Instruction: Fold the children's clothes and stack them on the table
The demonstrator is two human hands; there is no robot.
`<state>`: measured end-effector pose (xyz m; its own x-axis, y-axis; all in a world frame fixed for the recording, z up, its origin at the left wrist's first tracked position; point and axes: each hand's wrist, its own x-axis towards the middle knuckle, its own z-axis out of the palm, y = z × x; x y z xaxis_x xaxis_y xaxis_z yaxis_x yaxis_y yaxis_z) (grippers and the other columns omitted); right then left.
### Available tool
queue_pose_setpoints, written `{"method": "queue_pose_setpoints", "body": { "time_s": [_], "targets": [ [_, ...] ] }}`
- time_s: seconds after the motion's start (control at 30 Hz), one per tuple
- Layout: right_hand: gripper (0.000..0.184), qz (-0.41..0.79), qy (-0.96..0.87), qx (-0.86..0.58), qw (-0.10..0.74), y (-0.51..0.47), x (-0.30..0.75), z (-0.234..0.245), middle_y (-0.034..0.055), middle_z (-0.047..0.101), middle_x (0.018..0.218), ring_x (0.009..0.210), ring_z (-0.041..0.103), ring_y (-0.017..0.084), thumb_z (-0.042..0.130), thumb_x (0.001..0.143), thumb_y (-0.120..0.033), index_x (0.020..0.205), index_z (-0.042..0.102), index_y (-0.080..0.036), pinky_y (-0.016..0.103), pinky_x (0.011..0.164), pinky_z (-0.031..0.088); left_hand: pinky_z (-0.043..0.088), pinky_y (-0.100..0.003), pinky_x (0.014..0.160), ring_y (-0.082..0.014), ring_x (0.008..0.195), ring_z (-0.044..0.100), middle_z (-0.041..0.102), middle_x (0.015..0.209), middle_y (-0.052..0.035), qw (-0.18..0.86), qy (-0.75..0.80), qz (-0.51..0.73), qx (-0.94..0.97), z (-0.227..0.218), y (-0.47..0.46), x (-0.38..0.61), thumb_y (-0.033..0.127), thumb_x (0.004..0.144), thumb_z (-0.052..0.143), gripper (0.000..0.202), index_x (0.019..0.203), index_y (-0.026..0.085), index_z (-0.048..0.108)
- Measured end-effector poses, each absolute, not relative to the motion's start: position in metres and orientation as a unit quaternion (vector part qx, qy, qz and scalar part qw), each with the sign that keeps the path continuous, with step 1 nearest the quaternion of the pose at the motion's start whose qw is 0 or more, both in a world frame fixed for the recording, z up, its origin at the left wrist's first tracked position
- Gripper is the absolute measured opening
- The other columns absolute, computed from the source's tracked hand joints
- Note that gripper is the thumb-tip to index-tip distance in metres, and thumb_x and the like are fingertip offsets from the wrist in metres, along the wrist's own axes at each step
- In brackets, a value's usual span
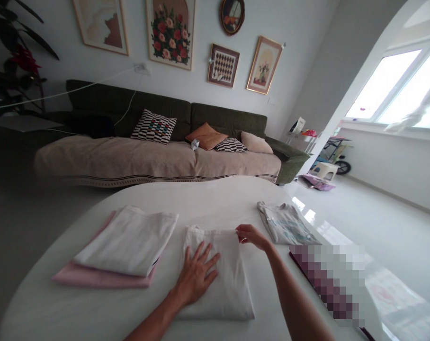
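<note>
A white folded garment (229,279) lies flat on the white table in front of me. My left hand (198,274) rests on its left half, palm down with the fingers spread. At the garment's far right corner, my right hand (249,236) has its thumb and fingers closed on the edge of the cloth. To the left, a folded white garment (129,241) lies on top of a folded pink one (101,280). Beyond my right hand, a grey folded shirt (289,222) with a faint print lies near the table's right edge.
The rounded white table (158,201) fills the foreground. A pixelated, dark reddish item (321,282) lies along its right side. Behind the table stands a long green sofa (229,118) with a beige cover and several cushions. A white stool (323,169) stands on the floor at right.
</note>
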<state>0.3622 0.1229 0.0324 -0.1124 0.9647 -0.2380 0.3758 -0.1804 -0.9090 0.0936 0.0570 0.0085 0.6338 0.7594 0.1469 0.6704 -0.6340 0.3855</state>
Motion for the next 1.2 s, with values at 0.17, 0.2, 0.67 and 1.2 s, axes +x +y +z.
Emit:
{"method": "queue_pose_setpoints", "body": {
  "time_s": [0.17,0.2,0.67,1.2],
  "targets": [
    [0.02,0.479,-0.552,-0.64,0.236,0.145,0.364,0.039,-0.0032,0.058,0.068,0.056,0.053,0.006,0.054,0.082,-0.033,0.08,0.058,-0.013,0.023,0.055,0.046,0.008,-0.065,0.102,-0.0279,0.134,0.013,0.023,0.147,0.0001,0.146,0.401,0.154,0.891,0.005,0.057,0.093,0.05,0.089,0.026,0.046,0.134,0.041,0.024],
    [0.021,0.464,-0.546,-0.658,0.232,0.15,0.361,0.038,-0.0024,0.059,0.072,0.058,0.054,0.007,0.053,0.083,-0.033,0.082,0.058,-0.013,0.023,0.055,0.047,0.009,-0.065,0.102,-0.028,0.134,0.014,0.024,0.147,0.0002,0.145,0.402,0.155,0.89,0.005,0.056,0.093,0.049,0.089,0.026,0.046,0.134,0.041,0.024],
    [0.029,0.325,-0.459,-0.759,0.327,0.097,0.335,-0.006,-0.0062,0.055,0.056,0.046,0.05,0.006,0.049,0.084,-0.04,0.074,0.057,-0.014,0.021,0.05,0.042,0.041,-0.035,0.087,-0.022,0.098,0.055,0.062,0.099,-0.0132,0.141,0.655,0.267,0.693,0.004,0.132,0.072,0.012,0.081,0.043,0.025,0.101,0.011,0.057],
    [0.028,0.332,-0.444,-0.708,0.437,0.095,0.312,0.003,-0.0001,0.059,0.056,0.049,0.051,0.011,0.056,0.06,-0.046,0.063,0.05,-0.019,0.021,0.045,0.036,0.038,-0.02,0.063,-0.0125,0.072,0.059,0.066,0.077,-0.0001,0.181,0.639,0.235,0.71,0.026,0.147,0.067,0.022,0.084,0.045,0.011,0.085,0.021,0.056]
  ]
}}
